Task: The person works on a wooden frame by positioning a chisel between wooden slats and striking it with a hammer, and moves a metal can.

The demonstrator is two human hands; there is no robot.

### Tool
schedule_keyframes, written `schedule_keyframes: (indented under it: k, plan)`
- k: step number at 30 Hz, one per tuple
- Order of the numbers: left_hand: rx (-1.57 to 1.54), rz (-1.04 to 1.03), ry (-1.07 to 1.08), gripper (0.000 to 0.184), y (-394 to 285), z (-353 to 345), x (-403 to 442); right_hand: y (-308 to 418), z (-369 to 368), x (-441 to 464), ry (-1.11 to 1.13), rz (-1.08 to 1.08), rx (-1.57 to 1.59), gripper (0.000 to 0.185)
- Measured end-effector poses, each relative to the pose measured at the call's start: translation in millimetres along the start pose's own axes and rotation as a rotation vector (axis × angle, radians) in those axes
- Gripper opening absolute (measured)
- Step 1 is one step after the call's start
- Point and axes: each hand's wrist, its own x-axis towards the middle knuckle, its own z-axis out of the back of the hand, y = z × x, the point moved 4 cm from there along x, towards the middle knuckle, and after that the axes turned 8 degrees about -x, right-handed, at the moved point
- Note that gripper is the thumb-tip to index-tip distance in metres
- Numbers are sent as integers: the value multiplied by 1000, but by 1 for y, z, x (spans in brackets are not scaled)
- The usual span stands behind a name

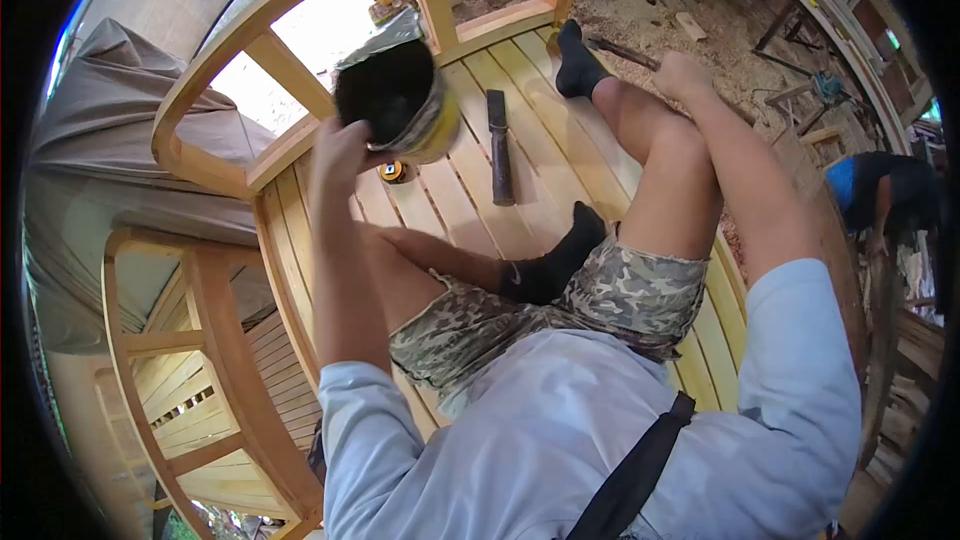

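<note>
A pale blue shirt (570,410) crossed by a black strap (640,465) fills the bottom of the frame, above camouflage-print shorts (645,285), as a person sits with legs bent on a slatted platform of light wood (465,200). At upper left of centre, the left hand (345,148) holds a round, yellow-sided can with a dark interior (436,125) tilted over the slats, its fingers pinching the near rim — their exact placing is blurred. At upper right, the right hand (684,77) is wrapped around a slim brown handle (628,52), fingers curled in, which reaches toward a foot in a black sock (577,62); the handle's far end is hard to make out.

Between the legs and the can, a dark, long-handled tool with a flat end (501,152) lies on the slats — a small round black-and-yellow object (396,172) sits just below the can. A curved wooden rail (205,70) edges the platform at upper left, a grey-brown draped sheet (100,130) hangs at far left, and wood shavings (640,20) cover the ground at upper right.
</note>
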Motion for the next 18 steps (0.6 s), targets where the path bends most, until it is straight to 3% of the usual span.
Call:
schedule_keyframes:
  k: [3,7,9,13,15,16,17,18]
  plan:
    - [-438,150,50,36,68,-67,31,-24,-23,3,71,-12,-3,36]
    - [-591,174,134,37,117,-151,32,-48,-45,-4,130,-28,-65,38]
    - [-553,143,104,37,140,-177,41,-40,-33,-24,301,-43,-160,37]
    - [-233,114,-88,33,139,-201,40,-76,-84,8,340,17,-194,40]
    - [50,13,-8,29,134,-204,37,-81,-99,10,371,101,-113,43]
    - [410,-144,-76,41,142,-199,43,-76,-95,2,388,104,-107,43]
    - [425,-136,-71,41,156,-188,51,-71,-88,-3,356,108,-69,42]
    - [249,-14,-110,47,170,-170,61,-69,-83,-10,319,104,-25,41]
